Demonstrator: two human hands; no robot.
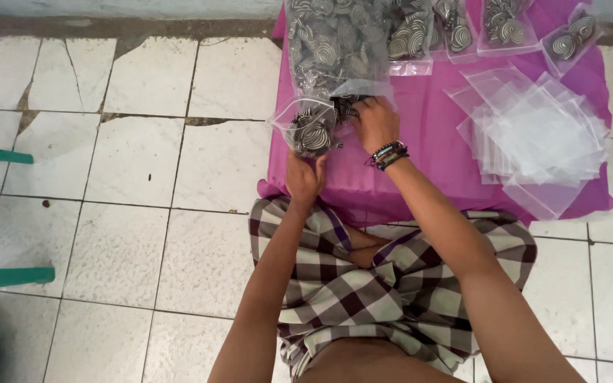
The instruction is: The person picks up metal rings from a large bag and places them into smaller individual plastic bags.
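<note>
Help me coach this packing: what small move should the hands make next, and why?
Probably draw the right hand out of the big bag with a few spiral pieces and drop them into the small bag. The left hand holds that small bag from below, mouth up and only partly filled, right beside the big bag's opening.

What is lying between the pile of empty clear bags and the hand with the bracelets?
Only bare pink cloth lies between the empty clear bags and the right hand, seen in the head view.
</note>
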